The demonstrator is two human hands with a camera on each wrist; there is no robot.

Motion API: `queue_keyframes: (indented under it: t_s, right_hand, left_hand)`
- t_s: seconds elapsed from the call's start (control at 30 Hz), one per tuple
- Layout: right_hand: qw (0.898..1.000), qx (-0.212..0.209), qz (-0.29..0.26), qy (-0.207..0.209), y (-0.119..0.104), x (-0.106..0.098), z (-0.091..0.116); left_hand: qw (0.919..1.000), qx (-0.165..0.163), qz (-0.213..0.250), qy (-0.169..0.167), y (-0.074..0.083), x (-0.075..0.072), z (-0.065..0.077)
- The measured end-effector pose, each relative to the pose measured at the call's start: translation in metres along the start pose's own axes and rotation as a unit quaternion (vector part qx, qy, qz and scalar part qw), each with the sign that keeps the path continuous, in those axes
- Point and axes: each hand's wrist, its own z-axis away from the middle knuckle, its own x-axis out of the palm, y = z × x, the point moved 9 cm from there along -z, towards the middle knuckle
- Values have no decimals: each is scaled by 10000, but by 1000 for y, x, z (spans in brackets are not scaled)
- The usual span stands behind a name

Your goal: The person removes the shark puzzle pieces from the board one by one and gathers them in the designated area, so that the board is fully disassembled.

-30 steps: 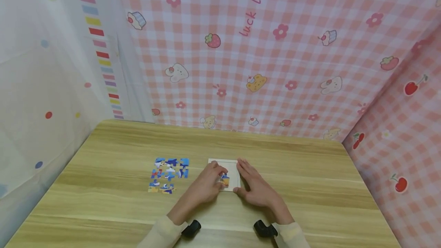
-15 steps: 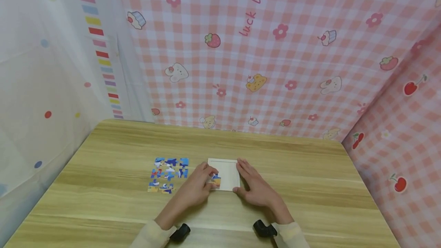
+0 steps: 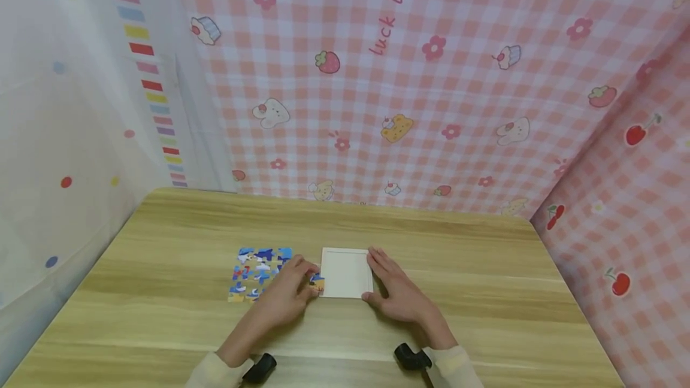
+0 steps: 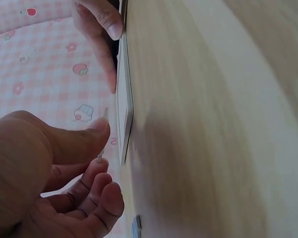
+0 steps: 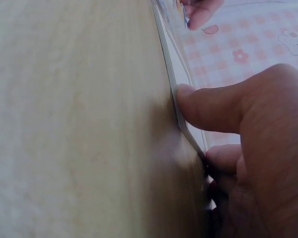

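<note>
In the head view, a shallow white puzzle tray (image 3: 347, 274) lies flat on the wooden table. My left hand (image 3: 288, 292) is just left of it, pinching a blue and yellow jigsaw puzzle piece (image 3: 318, 284) between thumb and fingertips. The left wrist view shows this piece edge-on, a thin pale edge (image 4: 100, 157) above the table. My right hand (image 3: 400, 292) grips the tray's right side, thumb at the near corner and fingers at the far one. The thumb (image 5: 201, 106) presses on the near rim in the right wrist view.
Several loose jigsaw pieces (image 3: 250, 271) lie in rows left of the tray, some hidden behind my left hand. The wooden table (image 3: 463, 268) ends at a pink checked curtain (image 3: 377, 88) behind and a white curtain (image 3: 70, 124) on the left.
My left hand has moved left with the puzzle piece, from over the tray to just beyond its left edge. The tray and my right hand stay in place; the view shifts slightly.
</note>
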Motion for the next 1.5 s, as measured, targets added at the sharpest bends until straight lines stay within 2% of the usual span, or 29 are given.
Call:
queue_keyframes:
  t_s: [0.17, 0.4, 0.8, 1.03, 1.27, 1.5]
  right_hand:
    - [10000, 38, 8, -83, 2, 1, 1]
    - [10000, 40, -12, -56, 1, 1, 1]
    - [10000, -48, -33, 64, -4, -2, -1]
    - [10000, 63, 6, -68, 0, 1, 0]
    - [10000, 23, -40, -8, 0, 0, -1]
    - [10000, 39, 16, 28, -1, 1, 0]
  left_hand:
    - [9999, -135, -25, -29, -8, -6, 3]
    - [9997, -137, -160, 86, -18, -18, 9]
    - [9990, -164, -414, 74, -29, -37, 28]
    - [9969, -13, -792, -22, -33, -40, 35]
    - [9926, 164, -1203, -75, -32, -42, 37]
    - [9917, 223, -1239, -255, -31, -40, 36]
